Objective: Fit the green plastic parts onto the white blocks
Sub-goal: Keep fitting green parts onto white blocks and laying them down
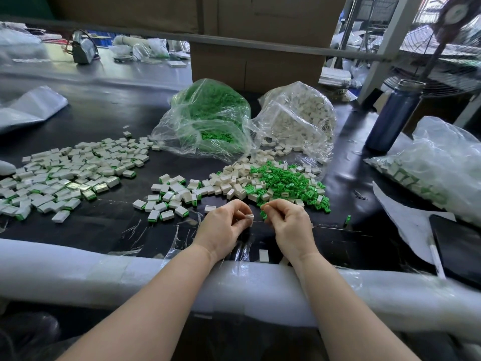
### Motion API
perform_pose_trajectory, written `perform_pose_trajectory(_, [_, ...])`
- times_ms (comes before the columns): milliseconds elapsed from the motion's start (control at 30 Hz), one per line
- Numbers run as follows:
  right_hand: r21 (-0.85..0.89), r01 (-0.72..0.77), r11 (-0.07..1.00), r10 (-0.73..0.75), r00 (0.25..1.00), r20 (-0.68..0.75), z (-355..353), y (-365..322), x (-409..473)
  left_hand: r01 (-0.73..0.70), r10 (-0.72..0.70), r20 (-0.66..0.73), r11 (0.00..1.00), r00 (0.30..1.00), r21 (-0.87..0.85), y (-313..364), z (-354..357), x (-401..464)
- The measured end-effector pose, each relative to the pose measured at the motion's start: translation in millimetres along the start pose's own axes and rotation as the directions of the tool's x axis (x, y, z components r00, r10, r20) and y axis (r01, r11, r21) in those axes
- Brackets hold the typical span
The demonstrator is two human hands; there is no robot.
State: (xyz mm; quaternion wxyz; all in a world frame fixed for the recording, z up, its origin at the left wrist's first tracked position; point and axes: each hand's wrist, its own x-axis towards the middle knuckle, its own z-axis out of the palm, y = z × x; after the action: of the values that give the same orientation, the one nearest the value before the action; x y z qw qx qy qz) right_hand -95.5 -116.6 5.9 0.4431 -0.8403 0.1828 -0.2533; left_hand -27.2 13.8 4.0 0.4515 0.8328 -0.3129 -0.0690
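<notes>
My left hand (226, 225) pinches a small white block (250, 219) between thumb and fingers, just above the black table. A hand's width to the right, my right hand (287, 225) pinches a green plastic part (263, 214); the two pieces are close but apart. Just beyond my hands lies a loose heap of green parts (291, 185) mixed with white blocks (234, 182). Blocks fitted with green parts (166, 204) lie to the left of that heap, and a wider spread (70, 173) covers the far left.
Behind the heaps stand a clear bag of green parts (208, 113) and a clear bag of white blocks (299, 115). A blue bottle (395, 115), another bag of fitted blocks (437, 162) and a dark phone (458, 251) sit right. White foam padding (104, 272) lines the near edge.
</notes>
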Motion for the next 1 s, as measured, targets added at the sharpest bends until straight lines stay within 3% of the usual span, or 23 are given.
perform_pose_trajectory(100, [0.253,-0.09,0.963,0.081,0.996,0.046,-2.0,-3.0,0.4,-0.014,0.014,-0.002,1.0,1.0,-0.023,-0.7,-0.1,0.4])
perform_pose_trajectory(200, [0.344,-0.11,0.932,0.089,0.993,0.074,-4.0,-3.0,0.3,-0.006,0.006,0.004,0.994,1.0,-0.109,-2.0,-0.3,0.5])
perform_pose_trajectory(500, [0.325,-0.071,0.943,0.023,0.989,0.148,-2.8,-3.0,-0.1,0.021,-0.012,0.048,0.98,0.999,-0.196,-4.5,-0.4,3.3])
perform_pose_trajectory(1000, [0.327,-0.05,0.944,0.002,0.989,0.146,-2.9,-1.6,0.5,0.036,-0.027,0.043,0.975,0.999,-0.218,-4.9,-0.9,3.1])
